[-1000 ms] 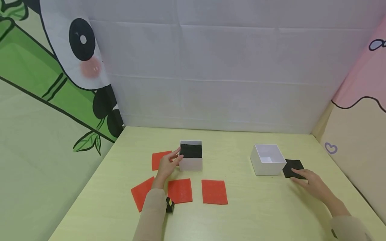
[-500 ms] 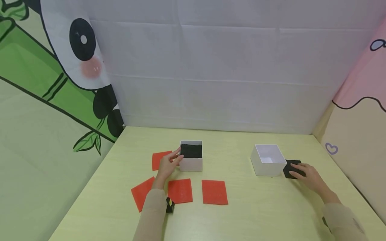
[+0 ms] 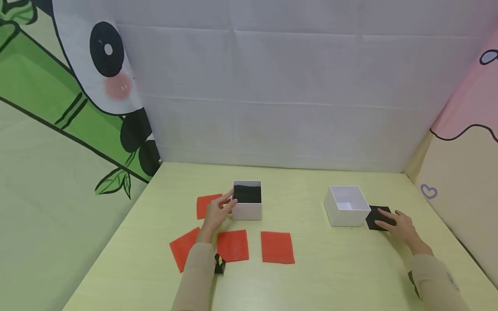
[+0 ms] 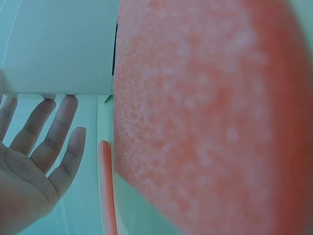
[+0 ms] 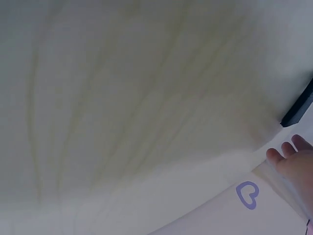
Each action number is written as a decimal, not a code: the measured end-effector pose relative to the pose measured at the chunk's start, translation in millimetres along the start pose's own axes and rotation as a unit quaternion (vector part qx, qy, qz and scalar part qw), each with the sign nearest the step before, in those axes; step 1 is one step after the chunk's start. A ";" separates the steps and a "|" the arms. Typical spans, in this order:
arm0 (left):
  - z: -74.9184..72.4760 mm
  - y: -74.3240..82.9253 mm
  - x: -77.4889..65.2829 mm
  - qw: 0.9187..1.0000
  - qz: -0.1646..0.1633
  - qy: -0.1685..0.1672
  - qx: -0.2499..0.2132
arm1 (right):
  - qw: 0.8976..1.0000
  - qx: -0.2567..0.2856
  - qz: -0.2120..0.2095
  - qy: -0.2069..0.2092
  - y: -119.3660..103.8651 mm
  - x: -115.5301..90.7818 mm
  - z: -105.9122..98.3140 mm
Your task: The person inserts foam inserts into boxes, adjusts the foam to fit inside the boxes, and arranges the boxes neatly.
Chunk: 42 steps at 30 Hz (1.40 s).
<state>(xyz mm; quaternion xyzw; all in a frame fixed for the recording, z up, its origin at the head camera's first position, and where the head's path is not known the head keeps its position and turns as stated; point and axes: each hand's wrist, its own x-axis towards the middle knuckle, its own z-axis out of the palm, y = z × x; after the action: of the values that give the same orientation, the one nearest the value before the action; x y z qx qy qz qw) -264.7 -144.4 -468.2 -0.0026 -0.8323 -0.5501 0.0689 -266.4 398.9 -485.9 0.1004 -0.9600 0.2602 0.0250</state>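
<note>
My left hand (image 3: 213, 216) is at the left side of a white box (image 3: 247, 212), its fingertips touching the wall. Inside that box lies a black piece (image 3: 247, 194) with a rough surface. The left wrist view shows the fingers (image 4: 62, 122) extended against the box's side. On the right, my right hand (image 3: 403, 226) reaches over a flat black square (image 3: 376, 216), thumb and fingers spread across it. This square lies next to a second white box (image 3: 347, 218), whose inside is bare. In the right wrist view, the black square's edge (image 5: 296, 110) shows just beyond the fingertips.
Several red squares lie around my left arm: one behind the hand (image 3: 204, 206), one partly under the sleeve (image 3: 183, 248), and two in front, a middle one (image 3: 233, 246) and a right one (image 3: 277, 247). A printed cloth (image 3: 292, 86) hangs behind the table.
My right hand has shifted slightly left over the black square, and its forearm has swung left. My left hand and both boxes have stayed put.
</note>
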 end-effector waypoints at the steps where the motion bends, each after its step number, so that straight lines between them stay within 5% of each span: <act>1: 0.0 -0.4 0.4 1.000 0.000 0.001 0.000 | 1.000 0.003 0.001 -0.003 1.3 0.5 0.1; 10: 1.2 -0.8 2.0 1.000 -0.008 -0.002 0.000 | 0.999 0.010 0.018 -0.028 0.0 3.7 2.0; 23: 1.6 0.3 1.6 1.000 -0.015 -0.005 -0.004 | 0.998 -0.055 0.011 -0.009 2.0 5.0 6.9; 31: 1.0 0.3 0.3 1.000 -0.016 -0.004 -0.007 | 0.996 -0.077 0.048 -0.015 -4.1 2.9 3.7; 42: 0.8 -0.5 0.7 1.000 -0.019 -0.001 -0.009 | 0.998 -0.031 0.050 0.033 -0.1 5.0 9.9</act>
<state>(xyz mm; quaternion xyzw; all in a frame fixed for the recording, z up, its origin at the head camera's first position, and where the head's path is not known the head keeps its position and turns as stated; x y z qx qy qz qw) -265.5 -143.8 -468.9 0.0117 -0.8272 -0.5589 0.0572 -271.2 392.9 -493.9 0.0425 -0.9701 0.2343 0.0465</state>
